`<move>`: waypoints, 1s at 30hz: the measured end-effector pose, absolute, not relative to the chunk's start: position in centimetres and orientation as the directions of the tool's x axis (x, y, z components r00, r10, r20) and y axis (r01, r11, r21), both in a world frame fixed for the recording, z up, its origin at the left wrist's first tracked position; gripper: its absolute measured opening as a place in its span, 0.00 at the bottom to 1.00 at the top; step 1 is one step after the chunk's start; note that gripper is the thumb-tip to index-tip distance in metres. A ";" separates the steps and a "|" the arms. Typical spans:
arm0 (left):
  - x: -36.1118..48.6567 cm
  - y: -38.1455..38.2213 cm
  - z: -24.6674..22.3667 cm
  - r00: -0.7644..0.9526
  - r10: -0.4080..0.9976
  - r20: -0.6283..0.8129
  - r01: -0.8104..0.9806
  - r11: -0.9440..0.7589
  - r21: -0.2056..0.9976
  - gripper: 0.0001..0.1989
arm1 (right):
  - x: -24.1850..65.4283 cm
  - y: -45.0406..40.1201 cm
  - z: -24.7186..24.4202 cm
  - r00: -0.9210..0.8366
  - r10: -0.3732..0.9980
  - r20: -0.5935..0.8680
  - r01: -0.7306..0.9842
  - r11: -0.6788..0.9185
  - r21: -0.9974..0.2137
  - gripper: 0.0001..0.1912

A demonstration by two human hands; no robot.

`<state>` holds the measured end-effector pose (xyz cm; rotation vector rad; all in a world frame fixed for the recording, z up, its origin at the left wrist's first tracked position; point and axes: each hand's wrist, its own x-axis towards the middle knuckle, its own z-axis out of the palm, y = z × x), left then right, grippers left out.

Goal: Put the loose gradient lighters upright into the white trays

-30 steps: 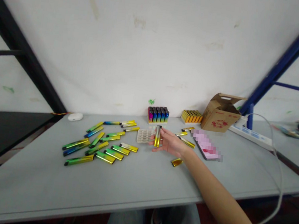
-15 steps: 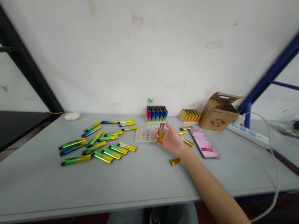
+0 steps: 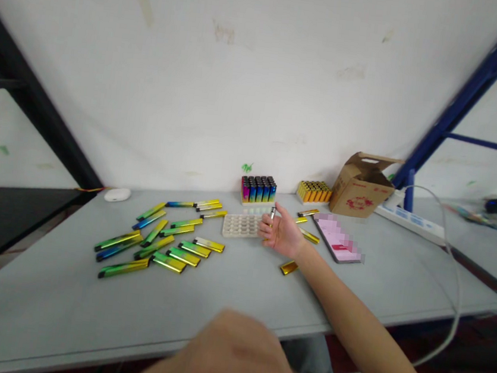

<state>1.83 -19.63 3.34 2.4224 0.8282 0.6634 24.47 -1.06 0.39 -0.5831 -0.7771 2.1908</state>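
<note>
One lighter (image 3: 272,214) stands nearly upright in the right hand (image 3: 283,235), whose fingers are curled against it just beside a pale tray (image 3: 239,226). The left hand (image 3: 231,361) looms blurred over the front edge of the grey table (image 3: 60,303); how its fingers stand I cannot tell. Smooth tabletop stretches between that edge and the loose lighters (image 3: 183,256) at left, while a flat phone (image 3: 331,235) lies to the right of the right hand. The tray is shallow, with rows of rounded hollows; the loose lighters are slim, glossy, mostly green to yellow, some blue. Near the wall (image 3: 197,85) stand a dark-topped pack (image 3: 258,191), a yellow pack (image 3: 313,192) and an open-flapped cardboard box (image 3: 359,197). Half a second ago the left hand was out of view, and more of the held lighter showed.
</note>
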 end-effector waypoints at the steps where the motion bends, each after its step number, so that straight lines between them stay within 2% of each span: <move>1: 2.6 -17.3 4.9 0.655 0.686 0.316 0.427 -0.681 0.595 0.12 | 24.5 -1.1 0.4 -0.637 0.753 -0.167 -0.483 -0.558 -0.674 0.29; 2: 3.2 -14.9 6.1 0.588 0.727 0.354 0.439 -0.655 0.615 0.17 | 24.6 -1.0 0.5 -0.639 0.751 -0.166 -0.486 -0.562 -0.670 0.29; 5: 4.1 -7.4 6.7 0.213 0.853 0.476 0.401 -0.521 0.754 0.19 | 24.7 -1.0 0.5 -0.643 0.749 -0.158 -0.493 -0.563 -0.663 0.29; 7: 3.7 -3.3 5.0 0.122 0.872 0.474 0.380 -0.482 0.789 0.20 | 24.8 -0.9 0.4 -0.648 0.747 -0.148 -0.488 -0.556 -0.672 0.30; 9: 2.9 -0.5 2.5 0.103 0.869 0.484 0.429 -0.478 0.767 0.19 | 24.8 -0.9 0.2 -0.654 0.745 -0.132 -0.479 -0.543 -0.690 0.30; 12: 1.9 1.1 -0.3 0.133 0.853 0.504 0.562 -0.484 0.671 0.19 | 24.8 -0.8 0.1 -0.655 0.747 -0.114 -0.476 -0.525 -0.705 0.30; 17: 1.7 -0.3 -0.8 0.359 0.778 0.516 0.732 -0.578 0.361 0.17 | 24.4 -1.2 0.1 -0.603 0.791 -0.105 -0.539 -0.501 -0.678 0.29; 19: 1.8 -0.9 -0.6 0.392 0.765 0.511 0.764 -0.580 0.283 0.17 | 24.2 -1.3 0.2 -0.580 0.809 -0.091 -0.574 -0.485 -0.659 0.29; 30: 1.6 -0.7 -1.4 0.378 0.777 0.503 0.815 -0.537 0.218 0.16 | 24.5 -0.8 -0.4 -0.540 0.832 -0.125 -0.576 -0.474 -0.666 0.24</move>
